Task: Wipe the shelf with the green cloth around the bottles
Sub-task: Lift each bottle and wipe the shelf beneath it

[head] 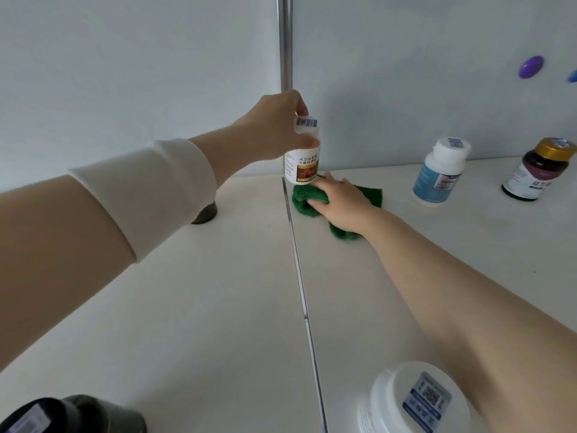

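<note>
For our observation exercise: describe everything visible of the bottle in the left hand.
The bottle is white plastic with a white cap bearing a sticker, and a label with writing above a brown picture. It is upright near the back of the shelf, gripped at the cap by the left hand. The green cloth lies by its base.

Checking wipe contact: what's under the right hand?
The green cloth, bunched on the shelf, lies under the right hand; its edges show on both sides. The cloth's middle and the shelf beneath are covered.
</note>
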{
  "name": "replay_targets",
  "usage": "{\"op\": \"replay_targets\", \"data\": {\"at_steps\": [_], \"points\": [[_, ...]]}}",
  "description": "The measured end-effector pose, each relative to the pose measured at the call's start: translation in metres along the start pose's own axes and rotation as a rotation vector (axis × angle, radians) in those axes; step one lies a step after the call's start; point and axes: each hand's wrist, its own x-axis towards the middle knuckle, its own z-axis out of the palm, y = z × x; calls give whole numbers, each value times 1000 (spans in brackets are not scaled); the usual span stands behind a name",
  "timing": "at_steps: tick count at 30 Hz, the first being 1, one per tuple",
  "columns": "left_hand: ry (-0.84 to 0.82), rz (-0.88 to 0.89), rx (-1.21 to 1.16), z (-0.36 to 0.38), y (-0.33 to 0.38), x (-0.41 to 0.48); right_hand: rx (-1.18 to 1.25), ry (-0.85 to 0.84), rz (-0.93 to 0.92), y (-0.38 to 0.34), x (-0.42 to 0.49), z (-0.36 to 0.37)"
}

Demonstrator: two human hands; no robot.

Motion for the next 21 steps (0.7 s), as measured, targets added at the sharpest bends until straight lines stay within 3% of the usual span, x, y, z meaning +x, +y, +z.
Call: {"op": "replay_targets", "data": {"at_steps": [10,13,18,21], "points": [[10,8,-20,-11,2,-9,251,-240,-278,-18,-36,25],[11,21,-20,-12,2,-12,303,-326,-259,-20,-49,18],[23,39,1,-18,0,-16,219,-79,-144,-26,-16,17],[21,48,21,-20,-3,-18,150,-108,-139,-29,-3,23]]}}
